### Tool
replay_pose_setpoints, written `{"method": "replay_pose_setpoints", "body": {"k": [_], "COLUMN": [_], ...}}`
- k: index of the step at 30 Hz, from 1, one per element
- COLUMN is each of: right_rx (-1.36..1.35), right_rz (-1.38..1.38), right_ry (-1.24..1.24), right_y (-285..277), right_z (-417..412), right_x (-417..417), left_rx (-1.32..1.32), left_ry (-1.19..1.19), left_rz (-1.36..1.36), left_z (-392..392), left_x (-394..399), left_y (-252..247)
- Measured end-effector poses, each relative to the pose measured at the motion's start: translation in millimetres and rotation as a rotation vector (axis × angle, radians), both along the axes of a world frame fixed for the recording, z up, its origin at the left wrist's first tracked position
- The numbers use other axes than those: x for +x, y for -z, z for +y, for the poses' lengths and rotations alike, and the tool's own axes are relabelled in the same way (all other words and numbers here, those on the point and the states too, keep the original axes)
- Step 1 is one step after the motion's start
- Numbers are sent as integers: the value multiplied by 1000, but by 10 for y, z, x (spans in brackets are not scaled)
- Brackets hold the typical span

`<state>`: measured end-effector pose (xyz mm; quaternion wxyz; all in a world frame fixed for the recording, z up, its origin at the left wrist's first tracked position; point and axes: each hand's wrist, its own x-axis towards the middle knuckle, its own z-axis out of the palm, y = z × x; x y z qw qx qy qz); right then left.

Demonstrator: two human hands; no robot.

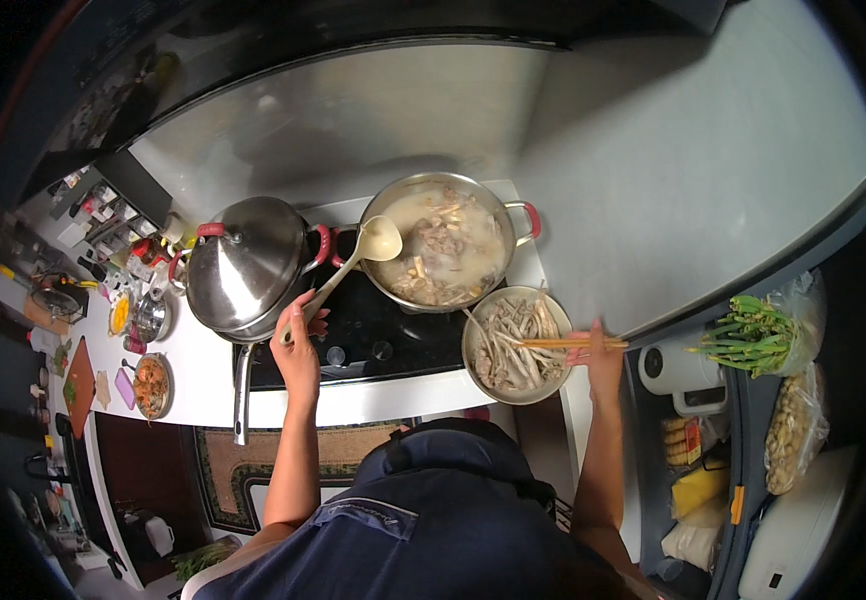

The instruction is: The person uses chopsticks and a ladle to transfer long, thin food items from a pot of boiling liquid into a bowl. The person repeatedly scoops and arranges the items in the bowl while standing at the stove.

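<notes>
My left hand [300,349] grips the handle of a pale ladle [380,238], whose bowl is over the left rim of a large metal pot [440,241]. Meat pieces and bones lie in cloudy pale broth inside that pot. My right hand [596,356] holds a pair of wooden chopsticks [541,343]; their tips are at long, thin pale pieces, perhaps chicken feet or bones, heaped in a round bowl [517,397]. This bowl is just below and right of the pot, at the right end of the black cooktop [373,360].
Left of the pot stands a lidded steel pan [249,262], its long handle [242,397] jutting over the counter edge. A dish of orange-red food [152,386], jars and a spice rack [106,202] are further left. Green onions [752,337] and a white appliance [677,371] are at the right.
</notes>
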<state>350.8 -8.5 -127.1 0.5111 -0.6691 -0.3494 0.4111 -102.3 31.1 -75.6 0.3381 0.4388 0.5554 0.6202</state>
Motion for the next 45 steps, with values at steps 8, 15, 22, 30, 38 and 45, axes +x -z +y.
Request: {"method": "replay_pose_setpoints", "body": {"k": [8,15,22,30,38,45], "right_rx": [-34,48,206,103,88,108], "right_rz": [-208,-123,-239,-600,-556,-359], "right_ry": [-376,-248,-195,-372,-360,-156], "right_y": [-60,-703,-883,-613,-341,-161], "right_z": [-207,-222,452,1473,1621,1339], "right_x": [-546,-492,-874,-1139,-1159,-1071], "left_rx": [21,139,232,430,280,60], "left_ry": [74,201,406,504,578,548], "left_rz": [152,722,736,1166,1029,737], "left_z": [67,-14,14,317,781,1143], "left_x": [219,318,548,858,884,666], "left_y": [-120,-228,-197,-328,-262,-178]}}
